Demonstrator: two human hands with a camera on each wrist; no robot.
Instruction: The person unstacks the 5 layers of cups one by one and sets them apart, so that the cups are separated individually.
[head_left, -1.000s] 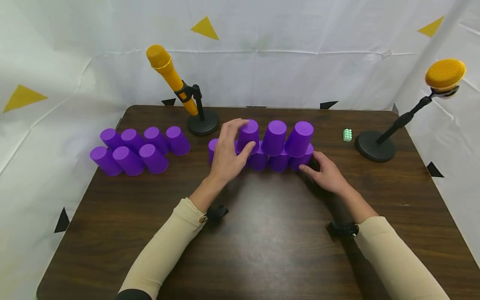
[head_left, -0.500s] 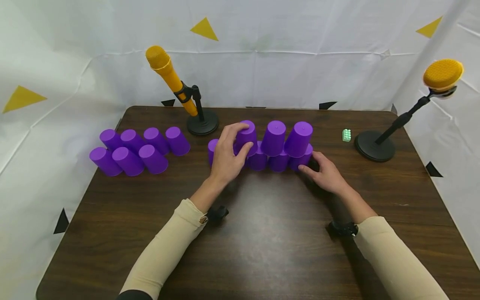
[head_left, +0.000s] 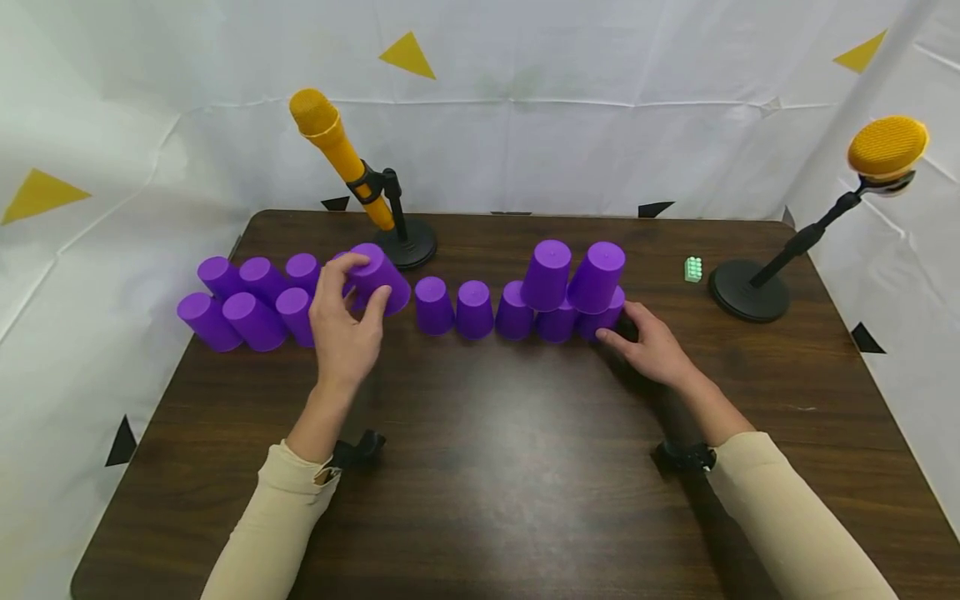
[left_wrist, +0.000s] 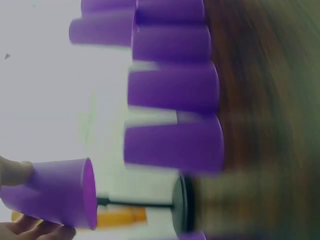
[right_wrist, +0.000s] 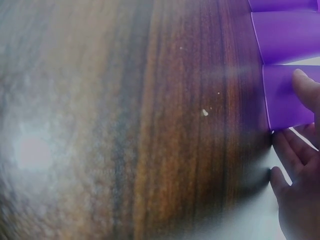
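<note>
Fingers at left [head_left: 337, 268] pinch a smooth tapered cup [head_left: 387, 279]; right fingers [head_left: 639, 315] grasp another cup [head_left: 598, 322].

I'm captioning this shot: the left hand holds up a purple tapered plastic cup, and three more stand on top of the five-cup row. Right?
No: two purple tapered plastic cups, not three, stand on top of the five-cup row, as the head view shows. The left hand does hold up another cup.

No writing, label or number can be read.
</note>
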